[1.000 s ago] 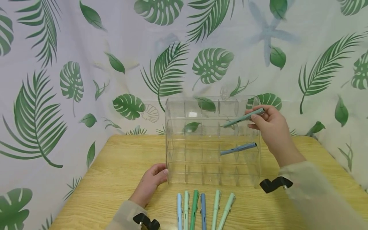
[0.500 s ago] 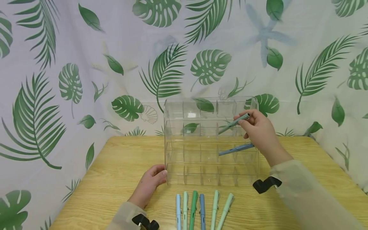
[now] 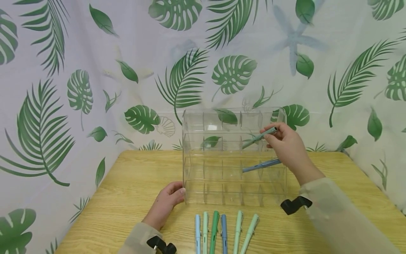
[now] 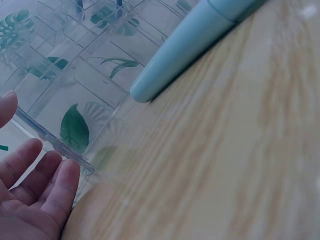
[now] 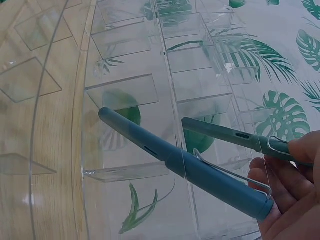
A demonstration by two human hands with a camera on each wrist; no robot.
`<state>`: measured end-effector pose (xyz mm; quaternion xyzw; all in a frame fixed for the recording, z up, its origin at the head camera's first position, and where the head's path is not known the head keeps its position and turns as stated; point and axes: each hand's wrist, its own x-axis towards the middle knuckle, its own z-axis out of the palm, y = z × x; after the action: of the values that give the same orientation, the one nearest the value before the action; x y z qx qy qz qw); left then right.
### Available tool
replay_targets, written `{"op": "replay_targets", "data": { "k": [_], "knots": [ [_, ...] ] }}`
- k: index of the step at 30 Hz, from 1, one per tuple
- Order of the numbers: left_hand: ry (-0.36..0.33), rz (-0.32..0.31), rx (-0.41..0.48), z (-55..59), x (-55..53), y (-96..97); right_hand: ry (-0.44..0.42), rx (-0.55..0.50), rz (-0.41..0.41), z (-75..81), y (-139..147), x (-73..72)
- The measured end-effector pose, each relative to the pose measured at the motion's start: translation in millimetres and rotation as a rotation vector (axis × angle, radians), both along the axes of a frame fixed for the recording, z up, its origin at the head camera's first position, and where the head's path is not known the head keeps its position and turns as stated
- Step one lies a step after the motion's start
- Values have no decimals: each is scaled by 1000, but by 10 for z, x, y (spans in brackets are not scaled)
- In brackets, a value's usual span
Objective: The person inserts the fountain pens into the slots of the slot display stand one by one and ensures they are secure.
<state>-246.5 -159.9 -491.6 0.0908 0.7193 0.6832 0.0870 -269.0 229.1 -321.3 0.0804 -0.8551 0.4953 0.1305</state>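
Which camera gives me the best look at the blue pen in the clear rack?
The right wrist view: the blue pen shows large, from end to end. The head view shows it smaller, one end meeting the right hand. The left wrist view has blue bits I cannot identify.

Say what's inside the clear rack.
A blue pen rests in the rack, cap end hidden by the right hand in the head view. The held grey-green pen appears to reach in above.
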Motion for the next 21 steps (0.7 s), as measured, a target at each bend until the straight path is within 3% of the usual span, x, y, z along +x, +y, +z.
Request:
{"op": "replay_targets", "data": {
  "k": [10,21],
  "knots": [
    [14,0,-4,11,-16,0,-27,39,-18,11,30,13],
    [-4,8,-5,8,-5,-1,20,-23,31,-42,74,45]
  ]
}}
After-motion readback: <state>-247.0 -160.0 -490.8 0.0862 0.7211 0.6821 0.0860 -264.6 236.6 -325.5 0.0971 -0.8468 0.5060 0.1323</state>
